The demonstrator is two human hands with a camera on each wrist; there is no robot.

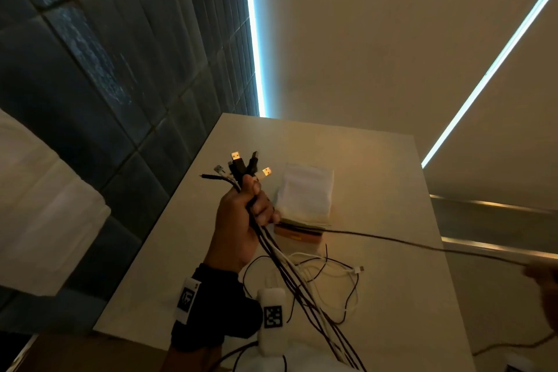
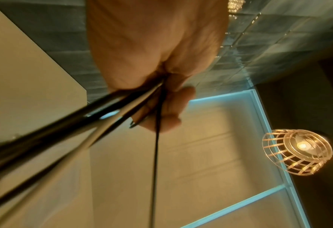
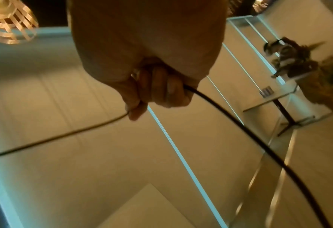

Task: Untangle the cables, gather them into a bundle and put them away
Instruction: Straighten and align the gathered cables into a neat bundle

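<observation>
Centre frame, my left hand (image 1: 241,220) grips the cables (image 1: 290,275) below their plugs; my right hand's fingers (image 3: 161,89) pinch one black cable (image 1: 422,246), stretched rightward. White loops (image 1: 329,275) on the worktop (image 1: 392,296) seem ungathered; stowing remains.

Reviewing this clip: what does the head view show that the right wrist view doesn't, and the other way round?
Head view only: the left hand gripping a bundle of cables with USB plugs fanned above the fist, loose white cable loops on the white table, and a folded white cloth on a stack.

Right wrist view only: the right hand's fingers curled round a single dark cable, a wicker lamp and a distant side table.

Both: that dark cable, pulled out to the right, and the blue light strips.
</observation>
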